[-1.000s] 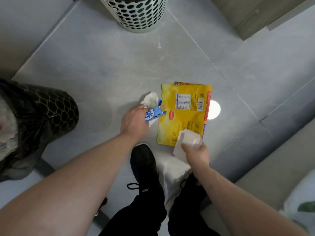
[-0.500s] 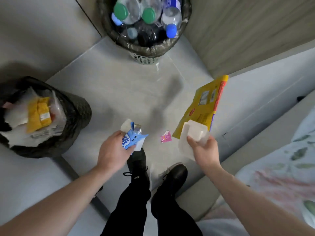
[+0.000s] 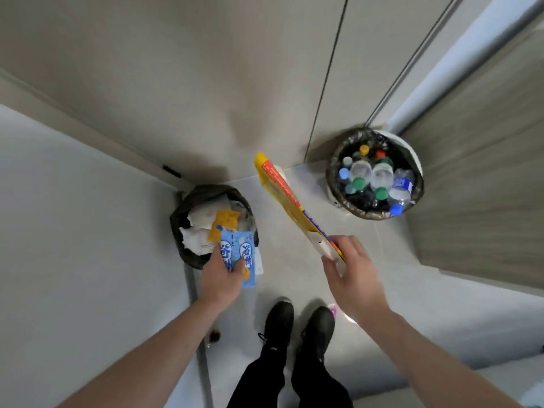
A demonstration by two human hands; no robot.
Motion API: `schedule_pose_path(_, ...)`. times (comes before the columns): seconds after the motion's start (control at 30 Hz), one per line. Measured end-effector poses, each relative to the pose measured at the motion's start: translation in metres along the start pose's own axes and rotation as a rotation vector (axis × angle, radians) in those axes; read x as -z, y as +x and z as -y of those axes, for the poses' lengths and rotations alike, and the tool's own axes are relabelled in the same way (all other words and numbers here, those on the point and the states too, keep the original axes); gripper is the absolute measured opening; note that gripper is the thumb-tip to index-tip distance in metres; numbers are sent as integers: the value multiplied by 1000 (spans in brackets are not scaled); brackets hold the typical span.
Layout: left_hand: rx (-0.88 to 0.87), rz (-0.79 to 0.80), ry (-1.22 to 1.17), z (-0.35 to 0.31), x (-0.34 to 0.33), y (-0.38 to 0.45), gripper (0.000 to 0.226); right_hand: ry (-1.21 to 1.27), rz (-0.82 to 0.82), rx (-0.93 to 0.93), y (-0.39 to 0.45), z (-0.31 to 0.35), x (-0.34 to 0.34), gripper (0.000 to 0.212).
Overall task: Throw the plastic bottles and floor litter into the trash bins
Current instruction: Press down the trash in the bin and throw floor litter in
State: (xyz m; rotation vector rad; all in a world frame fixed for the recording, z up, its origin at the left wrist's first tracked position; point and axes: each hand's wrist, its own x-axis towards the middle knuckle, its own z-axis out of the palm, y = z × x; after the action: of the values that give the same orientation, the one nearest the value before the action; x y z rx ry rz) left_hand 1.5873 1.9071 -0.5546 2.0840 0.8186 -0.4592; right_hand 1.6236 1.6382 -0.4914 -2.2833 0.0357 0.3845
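Left hand point(image 3: 219, 278): fingers curled round a blue wrapper point(image 3: 239, 256), held just beside the rim of the black-bagged litter bin point(image 3: 180, 228), which contains paper and an orange packet. Right hand point(image 3: 351, 270): pinches a yellow packet point(image 3: 279, 191) and white paper point(image 3: 323, 248), held edge-on between the two bins. Bottle bin point(image 3: 413, 198): against the wall, packed with plastic bottles point(image 3: 379, 175). Pink scrap point(image 3: 332, 309): on floor beside right shoe.
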Motion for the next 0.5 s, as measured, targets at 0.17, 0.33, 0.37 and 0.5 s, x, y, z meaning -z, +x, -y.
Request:
schedule_pose_path(0.17, 129, -39, -157, 9, 28, 44, 41, -4, 75, 129, 42, 40, -42, 43)
schedule_pose_path(0.33, 209, -153, -238, 31, 30, 91, 50, -77, 119, 299, 75, 53, -90, 39)
schedule_pose_path(0.37, 244, -139, -233, 42, 30, 102, 54, -100, 128, 343, 80, 53, -100, 39)
schedule_pose_path(0.5, 349, -25, -340, 72, 30, 129, 86, -269, 229, 495, 97, 51, -135, 44)
